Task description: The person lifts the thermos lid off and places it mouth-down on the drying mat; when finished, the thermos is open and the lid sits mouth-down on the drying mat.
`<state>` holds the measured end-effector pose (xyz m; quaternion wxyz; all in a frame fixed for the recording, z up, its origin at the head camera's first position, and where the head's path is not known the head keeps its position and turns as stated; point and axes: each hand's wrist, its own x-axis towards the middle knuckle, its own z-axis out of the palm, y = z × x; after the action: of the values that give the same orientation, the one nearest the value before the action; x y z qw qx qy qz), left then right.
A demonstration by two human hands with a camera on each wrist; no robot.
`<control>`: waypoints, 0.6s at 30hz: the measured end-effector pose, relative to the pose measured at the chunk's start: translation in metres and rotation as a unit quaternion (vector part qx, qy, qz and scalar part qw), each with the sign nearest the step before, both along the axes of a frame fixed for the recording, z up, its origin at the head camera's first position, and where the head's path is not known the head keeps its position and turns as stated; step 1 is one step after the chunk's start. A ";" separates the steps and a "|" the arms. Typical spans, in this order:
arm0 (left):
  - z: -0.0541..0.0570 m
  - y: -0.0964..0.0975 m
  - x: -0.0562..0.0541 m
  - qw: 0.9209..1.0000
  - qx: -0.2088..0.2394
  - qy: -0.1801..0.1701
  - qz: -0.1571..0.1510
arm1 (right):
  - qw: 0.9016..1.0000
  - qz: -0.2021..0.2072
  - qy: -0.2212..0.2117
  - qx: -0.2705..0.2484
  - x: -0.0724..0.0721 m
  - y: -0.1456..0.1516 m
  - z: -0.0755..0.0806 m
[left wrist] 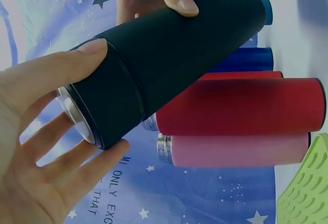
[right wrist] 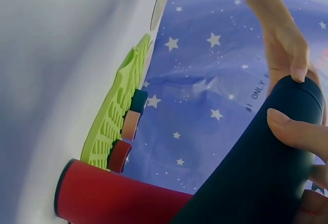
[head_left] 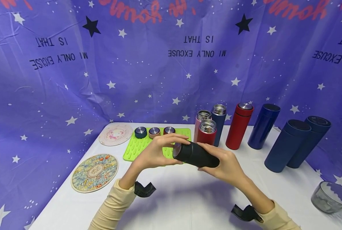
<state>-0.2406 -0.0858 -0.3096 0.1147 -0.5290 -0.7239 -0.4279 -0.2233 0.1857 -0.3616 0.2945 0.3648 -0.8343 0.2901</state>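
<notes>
A black thermos flask (head_left: 204,155) is held tilted above the table, its silver-topped lid (head_left: 181,151) toward the left. My left hand (head_left: 156,151) grips the lid, thumb and fingertips at its edge in the left wrist view. The right hand (head_left: 224,159) holds the flask's body, with the thumb (right wrist: 287,126) along its side. Behind the flask stand lidless bottles with bare steel necks: a short red one (head_left: 206,137), a pink one (head_left: 197,127) and a dark blue one (head_left: 219,119).
Three lids, dark blue (head_left: 140,132), pink (head_left: 154,133) and red (head_left: 169,130), sit on a green mat (head_left: 135,150). Lidded bottles, including a red one (head_left: 238,131) and a blue one (head_left: 263,127), stand right. Two round mats (head_left: 94,183) lie left; a glass bowl (head_left: 326,201) is front right.
</notes>
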 end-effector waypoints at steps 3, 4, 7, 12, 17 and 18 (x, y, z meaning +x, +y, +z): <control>0.008 0.002 0.008 1.000 0.010 -0.008 0.009 | 1.000 -0.008 0.015 0.004 0.000 0.000 -0.001; 0.008 0.002 0.009 1.000 0.012 -0.014 0.013 | 1.000 -0.010 0.021 0.005 0.000 -0.001 -0.001; 0.008 0.003 0.010 0.999 0.026 -0.040 0.020 | 0.999 -0.017 0.039 0.009 0.000 -0.002 -0.001; 0.001 0.006 0.006 0.996 0.053 -0.062 0.038 | 0.997 -0.026 0.074 0.018 0.000 -0.003 -0.003; -0.015 0.009 -0.004 0.990 0.068 -0.083 0.092 | 0.992 -0.052 0.114 0.032 0.000 -0.004 -0.006; -0.017 0.009 -0.004 0.988 0.072 -0.091 0.104 | 0.990 -0.056 0.122 0.035 0.000 -0.004 -0.006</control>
<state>-0.2449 -0.0766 -0.3262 0.1302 -0.4002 -0.7498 -0.5105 -0.2232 0.1817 -0.3681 0.3970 0.3599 -0.8210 0.1971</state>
